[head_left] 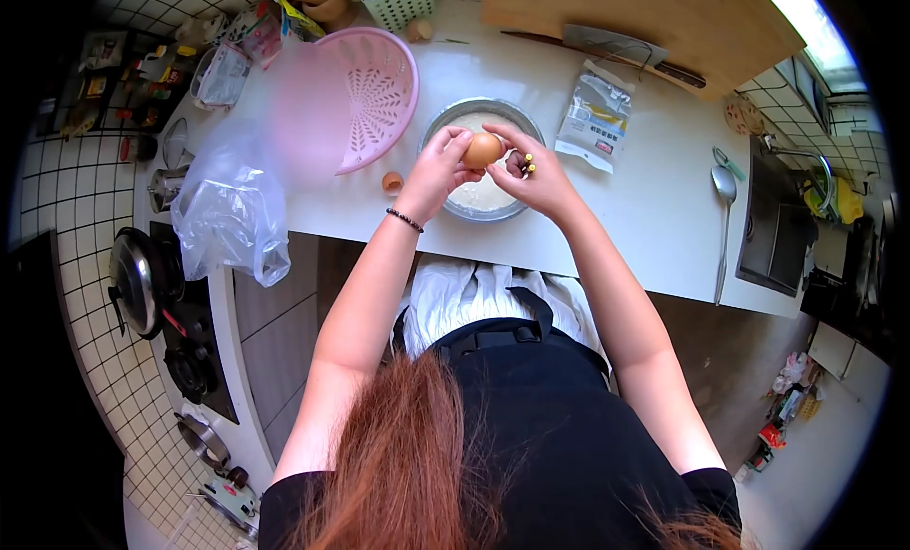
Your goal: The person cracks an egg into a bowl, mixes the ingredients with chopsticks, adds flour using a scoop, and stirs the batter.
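Observation:
Above a metal bowl (528,123) I hold a brown egg (482,150) between both hands. My left hand (442,169) has its fingers closed on the egg's left side, and a dark beaded bracelet circles that wrist. On the other side, the fingertips of my right hand (538,182) press against the egg. A small yellow item shows at the right-hand fingers; I cannot make out what it is. Pale, flour-like powder (474,193) lies in the bowl, partly hidden by my hands. A piece of brown eggshell (391,182) rests on the counter left of the bowl.
A pink colander (384,95), partly blurred, stands left of the bowl beside a clear plastic bag (232,209). To the right lie a printed packet (595,117) and a long metal spoon (724,209) near the sink (773,223). A knife (681,73) lies at the back.

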A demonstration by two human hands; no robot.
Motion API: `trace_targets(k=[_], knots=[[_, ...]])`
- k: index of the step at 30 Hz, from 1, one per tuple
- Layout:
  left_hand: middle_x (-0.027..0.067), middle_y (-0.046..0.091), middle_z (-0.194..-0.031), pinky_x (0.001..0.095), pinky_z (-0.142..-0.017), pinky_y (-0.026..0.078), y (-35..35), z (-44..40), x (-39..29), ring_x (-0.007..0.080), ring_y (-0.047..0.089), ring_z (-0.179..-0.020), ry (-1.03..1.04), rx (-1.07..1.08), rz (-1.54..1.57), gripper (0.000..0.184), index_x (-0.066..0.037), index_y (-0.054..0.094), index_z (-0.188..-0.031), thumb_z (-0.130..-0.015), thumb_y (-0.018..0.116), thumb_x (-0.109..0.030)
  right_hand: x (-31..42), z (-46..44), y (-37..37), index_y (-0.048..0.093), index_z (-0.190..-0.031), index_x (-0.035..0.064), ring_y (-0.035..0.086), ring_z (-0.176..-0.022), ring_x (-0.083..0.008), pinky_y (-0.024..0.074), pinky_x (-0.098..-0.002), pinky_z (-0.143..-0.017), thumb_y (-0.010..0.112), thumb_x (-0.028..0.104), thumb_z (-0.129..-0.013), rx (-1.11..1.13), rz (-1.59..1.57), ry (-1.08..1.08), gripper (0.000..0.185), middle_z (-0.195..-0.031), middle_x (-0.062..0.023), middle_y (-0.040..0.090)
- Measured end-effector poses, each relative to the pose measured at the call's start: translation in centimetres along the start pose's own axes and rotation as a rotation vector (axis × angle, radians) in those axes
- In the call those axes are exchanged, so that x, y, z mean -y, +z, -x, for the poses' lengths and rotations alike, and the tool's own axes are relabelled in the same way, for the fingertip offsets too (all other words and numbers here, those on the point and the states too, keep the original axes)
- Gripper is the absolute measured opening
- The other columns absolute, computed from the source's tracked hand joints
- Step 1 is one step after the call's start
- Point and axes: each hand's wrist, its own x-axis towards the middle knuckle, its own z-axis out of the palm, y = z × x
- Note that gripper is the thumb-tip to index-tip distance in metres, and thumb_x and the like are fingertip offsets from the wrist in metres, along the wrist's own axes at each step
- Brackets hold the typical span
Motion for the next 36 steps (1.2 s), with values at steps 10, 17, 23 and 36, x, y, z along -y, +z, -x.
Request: trace_targets(k=[10,17,23,36], knots=[[0.0102,0.054,-0.107,0.0245,-0.076,0.050,-1.3,0.5,-0.1,0.0146,0.061,-0.086,0.186,0.043,-0.421,0.045,0.001,0.046,-0.119,-0.082,0.064,-0.016,0.8,-0.6,0.8,0.055,-0.107,0.0044,0.052,-0.062,-0.0128,0.0460,-0.0240,-0.057,0.068,0.014,-0.070,-0.072,0.107,-0.041,0.040,-0.079,-0.0081,0.059],[0.0097,0.056,-0.105,0.0224,-0.074,0.049,-0.4,1.2,-1.2,0.0132,0.061,-0.087,0.259,-0.021,-0.631,0.042,0.002,0.048,-0.118,-0.081,0.063,-0.011,0.8,-0.7,1.0,0.055,-0.104,0.0016,0.056,-0.066,-0.0155,0.0480,-0.0260,-0.059,0.069,0.015,-0.070,-0.096,0.135,-0.063,0.039,-0.079,-0.0114,0.060],[0.0107,0.059,-0.102,0.0224,-0.073,0.050,-0.4,0.9,-0.8,0.0130,0.061,-0.087,0.314,-0.031,-0.671,0.041,0.002,0.049,-0.117,-0.081,0.062,-0.009,0.6,-0.8,1.1,0.055,-0.103,0.0007,0.057,-0.066,-0.0164,0.0487,-0.0267,-0.059,0.068,0.015,-0.070,-0.120,0.137,-0.083,0.038,-0.080,-0.0128,0.061],[0.0097,0.059,-0.099,0.0239,-0.077,0.049,-0.3,1.2,-1.5,0.0132,0.060,-0.087,0.297,0.033,-0.639,0.043,-0.003,0.047,-0.121,-0.080,0.060,-0.008,-0.3,-0.7,1.4,0.058,-0.107,-0.0001,0.043,-0.057,-0.0067,0.0395,-0.0215,-0.053,0.067,0.013,-0.076,-0.151,0.111,-0.099,0.035,-0.066,-0.0019,0.051]])
